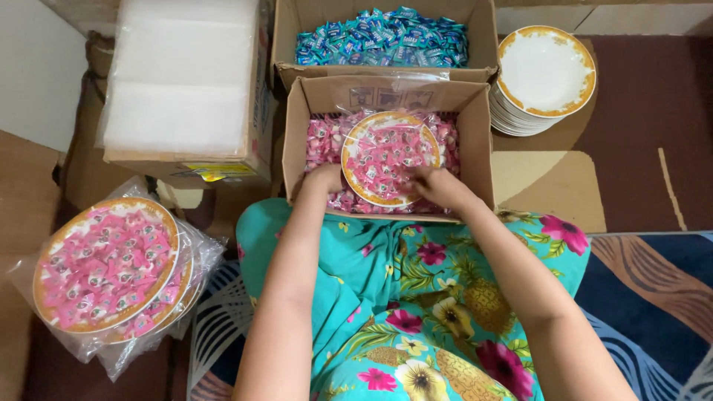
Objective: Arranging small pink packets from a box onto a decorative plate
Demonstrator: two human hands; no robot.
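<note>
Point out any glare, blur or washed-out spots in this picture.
Head view: the white slab atop the left carton is washed out; glare streaks the plastic wrap around the bagged plates; the right hand is slightly motion-blurred over the plate of pink candies; lighting is soft, shadows faint.

I see both forearms stretched forward and converging, my left hand [324, 178] curled with knuckles up, my right hand [438, 186] palm down, fingers bent.

A home floor used for packing: a patterned rug [653, 297], cardboard boxes [386, 96] of wrapped candies [382, 37], stacked plates [546, 74] and bagged candy plates [104, 267] around a seated person.
</note>
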